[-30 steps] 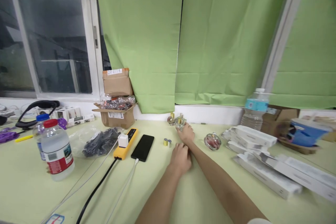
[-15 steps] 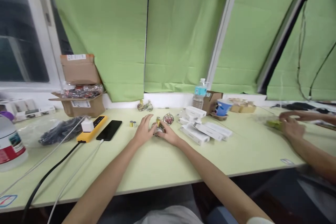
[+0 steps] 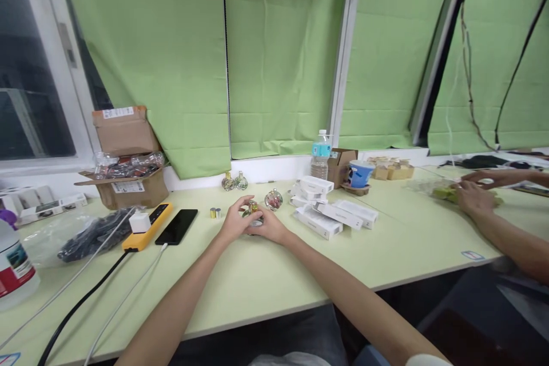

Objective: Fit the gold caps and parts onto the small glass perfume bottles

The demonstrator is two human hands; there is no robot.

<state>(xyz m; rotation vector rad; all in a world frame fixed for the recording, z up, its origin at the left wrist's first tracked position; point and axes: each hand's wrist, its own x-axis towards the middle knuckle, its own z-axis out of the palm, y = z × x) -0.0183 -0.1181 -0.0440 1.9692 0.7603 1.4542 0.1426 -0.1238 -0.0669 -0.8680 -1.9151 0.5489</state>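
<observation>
Between my hands is a small round glass perfume bottle [image 3: 253, 207] with a gold neck, standing low at the table top and partly hidden by my fingers. My left hand [image 3: 233, 223] curls around its left side, fingertips at the neck. From the right, my right hand [image 3: 271, 225] closes on the same bottle, thumb near its front. Just beyond my right hand lies another round glass bottle [image 3: 273, 199], tilted, with reddish contents. Two small metallic caps [image 3: 215, 213], gold and silver, stand left of my left hand. Two more perfume bottles [image 3: 234, 181] stand by the wall.
White boxes [image 3: 319, 220] are piled to the right, before a water bottle [image 3: 321, 154] and a blue cup [image 3: 360, 174]. A black phone [image 3: 176, 227] and yellow power strip [image 3: 148, 229] with cables lie left. At far right, another person's hands [image 3: 476, 194] handle something yellow-green.
My fingers have drawn in closer around the bottle, the left ones curling toward its neck. The camera view has shifted slightly to the right.
</observation>
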